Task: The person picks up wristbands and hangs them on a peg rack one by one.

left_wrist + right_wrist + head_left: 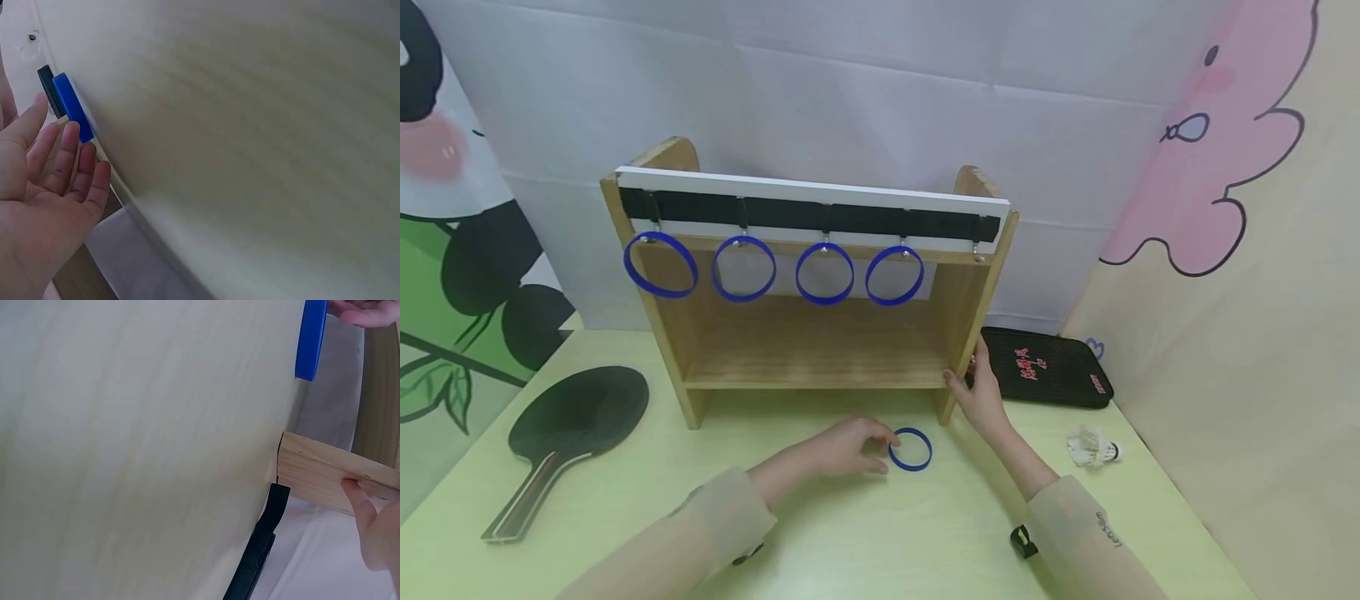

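Observation:
A blue ring (912,468) lies on the table in front of a wooden shelf unit (820,383). My left hand (850,447) is at its left side, fingers loosely bent and thumb apart. In the left wrist view the ring (73,107) shows just past the fingertips; whether they touch it I cannot tell. My right hand (983,402) grips the unit's right side panel (331,475), thumb on the front edge, other fingers mostly hidden behind. Several more blue rings (824,302) hang from hooks on the white and black bar (865,218); the rightmost hook (977,255) bears no ring.
A dark paddle (580,412) lies on the table at the left. Right of the unit is a black case (1048,367) with red writing, and a shuttlecock (1092,447) lies nearer. A pale cloth (850,83) hangs behind; printed wall panels stand at both sides.

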Action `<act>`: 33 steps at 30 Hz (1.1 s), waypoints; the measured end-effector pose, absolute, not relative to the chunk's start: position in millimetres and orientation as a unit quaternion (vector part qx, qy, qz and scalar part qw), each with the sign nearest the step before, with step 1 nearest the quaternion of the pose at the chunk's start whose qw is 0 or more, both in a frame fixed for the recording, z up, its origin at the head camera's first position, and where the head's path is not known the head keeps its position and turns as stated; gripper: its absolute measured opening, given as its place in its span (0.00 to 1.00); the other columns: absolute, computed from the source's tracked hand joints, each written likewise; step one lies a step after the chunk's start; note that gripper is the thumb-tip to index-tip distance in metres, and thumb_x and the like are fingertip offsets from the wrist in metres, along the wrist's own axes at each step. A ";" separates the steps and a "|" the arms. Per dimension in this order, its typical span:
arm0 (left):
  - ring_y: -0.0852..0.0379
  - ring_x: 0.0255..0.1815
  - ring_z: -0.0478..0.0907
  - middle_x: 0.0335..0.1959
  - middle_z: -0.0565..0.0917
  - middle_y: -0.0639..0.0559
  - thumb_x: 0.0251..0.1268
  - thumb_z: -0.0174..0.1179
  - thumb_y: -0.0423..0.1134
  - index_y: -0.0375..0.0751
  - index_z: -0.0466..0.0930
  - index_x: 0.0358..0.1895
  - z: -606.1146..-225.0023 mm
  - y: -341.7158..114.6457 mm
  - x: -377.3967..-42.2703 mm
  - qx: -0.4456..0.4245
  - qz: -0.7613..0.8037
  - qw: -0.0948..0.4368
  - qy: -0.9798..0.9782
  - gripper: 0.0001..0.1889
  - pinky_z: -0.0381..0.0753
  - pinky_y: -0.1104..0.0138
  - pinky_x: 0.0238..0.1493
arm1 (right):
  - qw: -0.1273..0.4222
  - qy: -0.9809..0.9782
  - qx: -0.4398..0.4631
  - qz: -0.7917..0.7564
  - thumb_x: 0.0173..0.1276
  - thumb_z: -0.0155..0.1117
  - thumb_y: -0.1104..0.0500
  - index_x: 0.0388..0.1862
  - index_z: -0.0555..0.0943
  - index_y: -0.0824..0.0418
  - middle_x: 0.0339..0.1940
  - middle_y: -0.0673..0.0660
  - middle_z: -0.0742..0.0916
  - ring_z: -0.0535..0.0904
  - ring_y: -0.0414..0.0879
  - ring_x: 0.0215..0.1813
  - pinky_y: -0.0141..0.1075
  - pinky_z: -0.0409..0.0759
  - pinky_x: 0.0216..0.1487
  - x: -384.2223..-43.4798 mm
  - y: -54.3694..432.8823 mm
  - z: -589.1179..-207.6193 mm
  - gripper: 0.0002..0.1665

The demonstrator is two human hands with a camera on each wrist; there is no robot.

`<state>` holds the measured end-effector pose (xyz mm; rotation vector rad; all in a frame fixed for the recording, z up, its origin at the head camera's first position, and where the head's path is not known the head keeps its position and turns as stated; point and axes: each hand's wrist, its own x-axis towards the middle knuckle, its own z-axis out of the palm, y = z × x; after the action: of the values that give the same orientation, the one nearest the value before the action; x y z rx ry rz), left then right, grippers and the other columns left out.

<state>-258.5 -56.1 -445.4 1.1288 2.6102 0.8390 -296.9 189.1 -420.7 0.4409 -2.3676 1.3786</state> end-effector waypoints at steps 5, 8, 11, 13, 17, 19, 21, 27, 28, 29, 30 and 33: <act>0.62 0.40 0.75 0.36 0.82 0.57 0.55 0.69 0.41 0.43 0.81 0.50 -450.1 -53.8 -264.4 0.376 0.276 0.103 0.878 0.19 0.74 0.66 0.49 | 0.183 -0.843 0.158 0.481 0.65 0.59 0.69 0.74 0.44 0.65 0.61 0.75 0.71 0.74 0.68 0.57 0.57 0.78 0.49 -279.1 180.5 -401.9 0.46; 0.62 0.40 0.74 0.35 0.81 0.59 0.54 0.69 0.42 0.44 0.82 0.49 -452.8 -52.6 -267.8 0.372 0.274 0.106 0.880 0.18 0.74 0.67 0.48 | 0.181 -0.845 0.155 0.479 0.65 0.59 0.69 0.74 0.44 0.65 0.61 0.75 0.71 0.74 0.68 0.57 0.57 0.79 0.49 -275.2 178.2 -398.2 0.46; 0.63 0.41 0.74 0.35 0.81 0.60 0.54 0.69 0.42 0.45 0.82 0.48 -454.8 -51.4 -270.4 0.370 0.262 0.103 0.885 0.17 0.73 0.65 0.51 | 0.180 -0.843 0.158 0.481 0.65 0.59 0.70 0.74 0.43 0.66 0.61 0.75 0.71 0.74 0.68 0.56 0.57 0.79 0.48 -275.6 178.2 -398.9 0.46; 0.63 0.41 0.74 0.35 0.81 0.60 0.53 0.69 0.41 0.45 0.82 0.47 -455.2 -51.0 -271.4 0.372 0.258 0.100 0.886 0.16 0.73 0.64 0.53 | 0.177 -0.841 0.157 0.486 0.65 0.59 0.69 0.75 0.44 0.64 0.61 0.75 0.71 0.74 0.68 0.57 0.58 0.79 0.48 -281.6 180.9 -405.0 0.46; 0.62 0.41 0.74 0.35 0.81 0.58 0.53 0.69 0.39 0.43 0.83 0.45 -455.0 -50.4 -272.0 0.378 0.258 0.092 0.884 0.15 0.73 0.62 0.53 | 0.176 -0.839 0.154 0.491 0.66 0.60 0.67 0.76 0.43 0.59 0.62 0.73 0.71 0.74 0.67 0.57 0.58 0.78 0.48 -295.9 187.2 -421.0 0.48; 0.62 0.42 0.74 0.36 0.81 0.58 0.53 0.69 0.38 0.44 0.83 0.44 -455.2 -50.3 -272.0 0.377 0.259 0.092 0.885 0.14 0.72 0.62 0.54 | 0.178 -0.840 0.152 0.489 0.66 0.61 0.65 0.76 0.43 0.55 0.63 0.72 0.71 0.74 0.66 0.57 0.57 0.79 0.48 -300.6 189.4 -426.5 0.49; 0.62 0.42 0.75 0.35 0.82 0.58 0.53 0.69 0.38 0.44 0.83 0.43 -454.9 -50.5 -271.6 0.376 0.263 0.091 0.884 0.13 0.72 0.61 0.55 | 0.181 -0.841 0.151 0.486 0.66 0.61 0.64 0.76 0.43 0.53 0.62 0.71 0.72 0.75 0.65 0.57 0.56 0.79 0.48 -301.7 190.1 -428.2 0.49; 0.63 0.42 0.75 0.35 0.82 0.59 0.53 0.69 0.38 0.44 0.83 0.42 -452.6 -51.1 -268.8 0.379 0.273 0.086 0.880 0.12 0.71 0.59 0.58 | 0.187 -0.838 0.156 0.488 0.66 0.61 0.64 0.76 0.43 0.53 0.62 0.71 0.72 0.75 0.64 0.57 0.56 0.79 0.48 -301.2 191.2 -428.4 0.48; 0.63 0.42 0.75 0.35 0.82 0.60 0.53 0.69 0.38 0.45 0.83 0.42 -452.1 -51.1 -268.1 0.379 0.275 0.085 0.880 0.12 0.71 0.60 0.57 | 0.186 -0.839 0.154 0.488 0.66 0.61 0.64 0.76 0.43 0.53 0.62 0.70 0.72 0.75 0.64 0.57 0.56 0.79 0.48 -301.1 191.1 -428.0 0.48; 0.64 0.41 0.75 0.34 0.82 0.60 0.54 0.69 0.38 0.45 0.83 0.42 -451.4 -51.0 -267.3 0.378 0.278 0.085 0.879 0.12 0.71 0.61 0.57 | 0.185 -0.840 0.152 0.487 0.66 0.61 0.64 0.76 0.43 0.53 0.62 0.70 0.72 0.75 0.63 0.57 0.56 0.79 0.48 -301.0 191.0 -427.7 0.48; 0.64 0.41 0.75 0.34 0.82 0.60 0.54 0.69 0.38 0.45 0.82 0.41 -450.5 -51.2 -266.4 0.377 0.283 0.085 0.878 0.11 0.72 0.61 0.55 | 0.184 -0.841 0.151 0.486 0.66 0.61 0.65 0.76 0.43 0.53 0.62 0.70 0.72 0.75 0.63 0.57 0.56 0.79 0.49 -301.1 190.9 -427.5 0.48; 0.64 0.39 0.75 0.33 0.81 0.61 0.53 0.69 0.37 0.46 0.82 0.38 -448.2 -51.8 -263.3 0.372 0.300 0.083 0.875 0.09 0.73 0.64 0.51 | 0.184 -0.841 0.150 0.486 0.66 0.61 0.66 0.76 0.43 0.55 0.62 0.71 0.72 0.75 0.64 0.57 0.57 0.78 0.49 -301.6 190.6 -427.7 0.48</act>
<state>-263.3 -51.8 -448.2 1.1103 2.6111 0.8958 -301.6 190.6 -427.7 0.4218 -2.3725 1.3699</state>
